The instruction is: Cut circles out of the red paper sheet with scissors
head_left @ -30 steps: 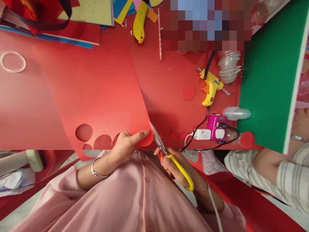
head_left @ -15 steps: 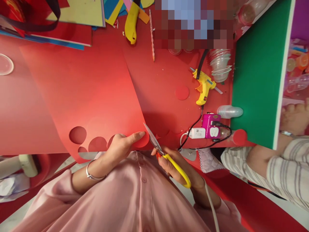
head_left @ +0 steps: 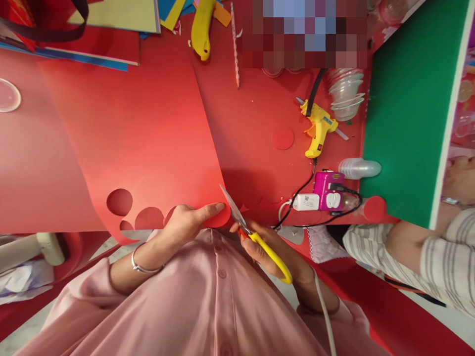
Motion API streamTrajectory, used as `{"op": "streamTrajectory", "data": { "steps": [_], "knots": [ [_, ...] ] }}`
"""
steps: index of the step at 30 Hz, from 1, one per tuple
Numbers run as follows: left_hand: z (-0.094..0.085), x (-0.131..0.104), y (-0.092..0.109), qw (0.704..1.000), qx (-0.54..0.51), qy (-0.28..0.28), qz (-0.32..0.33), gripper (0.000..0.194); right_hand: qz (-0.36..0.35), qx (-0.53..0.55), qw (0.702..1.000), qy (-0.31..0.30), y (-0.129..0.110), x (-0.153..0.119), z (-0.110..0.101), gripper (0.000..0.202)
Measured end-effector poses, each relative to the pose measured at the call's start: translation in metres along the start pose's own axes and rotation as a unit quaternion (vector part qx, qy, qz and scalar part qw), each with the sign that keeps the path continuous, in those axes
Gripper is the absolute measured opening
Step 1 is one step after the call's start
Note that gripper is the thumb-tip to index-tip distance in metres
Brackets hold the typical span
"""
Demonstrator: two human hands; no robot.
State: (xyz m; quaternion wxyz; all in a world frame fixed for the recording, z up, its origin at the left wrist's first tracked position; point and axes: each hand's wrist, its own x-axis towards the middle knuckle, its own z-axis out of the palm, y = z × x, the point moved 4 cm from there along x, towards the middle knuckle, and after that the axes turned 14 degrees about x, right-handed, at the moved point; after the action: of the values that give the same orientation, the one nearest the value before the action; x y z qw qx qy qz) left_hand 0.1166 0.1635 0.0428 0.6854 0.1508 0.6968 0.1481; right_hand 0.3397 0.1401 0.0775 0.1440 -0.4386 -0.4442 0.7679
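My left hand [head_left: 187,223] is closed, thumb on top, pinching a red paper circle [head_left: 220,215] near the front edge of the table. Under and behind that hand spreads a large red paper sheet [head_left: 148,133], with round cut-outs along its near edge. Yellow-handled scissors [head_left: 272,257] are in my right hand [head_left: 261,247], its fingers wrapped round the handles. Their blades point up and left, close to the right rim of the circle. A loose red paper disc [head_left: 282,138] lies flat on the table, right of the sheet.
A yellow glue gun [head_left: 318,129] with a black cord lies at the right, near a pink power adapter [head_left: 328,192] and stacked plastic cups [head_left: 347,94]. A green board [head_left: 411,118] stands at the right edge. A yellow cutter [head_left: 202,32] and a pencil [head_left: 235,47] lie at the back.
The view has shifted slightly, so items on the table appear a little higher and those at the right farther right. Both hands keep their holds, with the scissors still by the circle.
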Motion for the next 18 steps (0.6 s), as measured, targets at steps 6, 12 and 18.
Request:
{"op": "streamTrajectory", "data": {
  "steps": [6,12,18],
  "knots": [
    [0.0013,-0.0028,0.0068,0.999,0.021,-0.024,0.004,0.045,0.002,0.012,1.0,-0.001,0.0015,-0.0017,-0.0016,0.041],
    [0.0006,-0.0033,0.0065,0.998,0.055,-0.033,-0.007,0.05,0.001,0.013,1.0,0.01,0.0017,-0.0025,0.0003,0.043],
    [0.0013,-0.0044,0.0051,0.999,0.02,-0.041,-0.019,0.041,-0.001,0.007,1.0,0.016,0.0013,-0.0036,0.0009,0.044]
  ]
}}
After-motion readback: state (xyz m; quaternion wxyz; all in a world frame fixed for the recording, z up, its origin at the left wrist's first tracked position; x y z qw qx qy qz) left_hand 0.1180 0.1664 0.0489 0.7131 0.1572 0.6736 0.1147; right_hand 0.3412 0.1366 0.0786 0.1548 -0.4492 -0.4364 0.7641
